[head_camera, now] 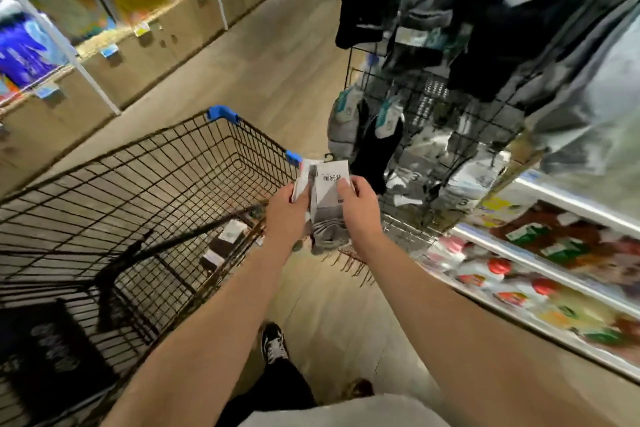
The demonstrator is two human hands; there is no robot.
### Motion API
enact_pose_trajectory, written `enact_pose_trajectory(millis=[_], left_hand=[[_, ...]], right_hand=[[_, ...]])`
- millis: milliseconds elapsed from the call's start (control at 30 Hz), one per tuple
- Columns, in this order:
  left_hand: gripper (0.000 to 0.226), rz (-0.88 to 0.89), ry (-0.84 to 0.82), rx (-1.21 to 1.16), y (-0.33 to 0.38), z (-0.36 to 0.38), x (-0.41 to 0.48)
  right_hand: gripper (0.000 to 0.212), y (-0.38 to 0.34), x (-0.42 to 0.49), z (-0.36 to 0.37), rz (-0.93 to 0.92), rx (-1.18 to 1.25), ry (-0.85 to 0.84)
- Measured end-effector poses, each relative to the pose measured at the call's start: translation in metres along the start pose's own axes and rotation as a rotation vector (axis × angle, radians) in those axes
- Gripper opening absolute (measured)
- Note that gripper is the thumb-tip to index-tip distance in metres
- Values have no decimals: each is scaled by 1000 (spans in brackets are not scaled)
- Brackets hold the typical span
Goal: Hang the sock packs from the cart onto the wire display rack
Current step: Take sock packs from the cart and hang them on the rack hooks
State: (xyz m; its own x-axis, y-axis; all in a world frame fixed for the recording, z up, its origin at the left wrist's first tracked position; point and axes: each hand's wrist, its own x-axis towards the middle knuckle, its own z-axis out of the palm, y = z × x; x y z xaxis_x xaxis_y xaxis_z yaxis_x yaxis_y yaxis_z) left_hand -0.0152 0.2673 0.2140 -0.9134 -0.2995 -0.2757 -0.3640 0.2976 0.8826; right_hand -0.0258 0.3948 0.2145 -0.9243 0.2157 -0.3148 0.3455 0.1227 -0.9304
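Both my hands hold sock packs [327, 194] above the right rim of the black wire cart [152, 184]. The packs have white card labels with a black hook on top and grey socks hanging below. My left hand [287, 210] grips the left pack's edge. My right hand [360, 206] pinches the front pack with its thumb on the label. More sock packs [223, 243] lie on the cart's floor. The wire display rack [440, 114] stands just right of my hands, hung with black, grey and white socks.
A chest freezer [540, 274] with packaged food runs along the right. Shelving with cardboard boxes [145, 42] lines the left side of the aisle. A black crate [52, 354] sits in the cart's near end. My shoe [274, 343] is on the wood-look floor.
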Motion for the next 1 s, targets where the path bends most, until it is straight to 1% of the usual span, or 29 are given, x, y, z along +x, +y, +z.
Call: enact_pose_trajectory(millis=[67, 167, 200, 233, 300, 400, 533, 667, 767, 933, 967, 1000], left_hand=[[28, 24, -27, 27, -6, 20, -12], [22, 1, -108, 52, -24, 51, -19], [25, -13, -126, 48, -33, 62, -18], [33, -17, -133, 40, -44, 71, -15], [42, 16, -172, 37, -64, 94, -6], [42, 29, -230, 68, -95, 130, 12], [45, 59, -258, 50, -131, 178, 40], [42, 92, -279, -24, -168, 220, 76], [47, 152, -259, -54, -192, 251, 108], [48, 263, -216, -98, -228, 297, 154], [49, 278, -211, -115, -234, 304, 162], [52, 285, -210, -138, -239, 311, 169]], right_hand=[[33, 15, -3, -21, 24, -9, 45], [25, 47, 2, -43, 45, -12, 76], [27, 59, 6, -49, 57, -24, 83], [33, 72, 9, -54, 71, -36, 89], [41, 102, 20, -62, 90, -55, 115], [36, 144, 39, -70, 105, -50, 156], [30, 192, 78, -73, 104, -22, 255], [23, 235, 124, -73, 64, 4, 344], [15, 268, 159, -73, 2, 21, 398], [20, 316, 213, -71, -77, 90, 459], [15, 322, 223, -70, -110, 106, 475], [16, 327, 232, -69, -144, 121, 489]])
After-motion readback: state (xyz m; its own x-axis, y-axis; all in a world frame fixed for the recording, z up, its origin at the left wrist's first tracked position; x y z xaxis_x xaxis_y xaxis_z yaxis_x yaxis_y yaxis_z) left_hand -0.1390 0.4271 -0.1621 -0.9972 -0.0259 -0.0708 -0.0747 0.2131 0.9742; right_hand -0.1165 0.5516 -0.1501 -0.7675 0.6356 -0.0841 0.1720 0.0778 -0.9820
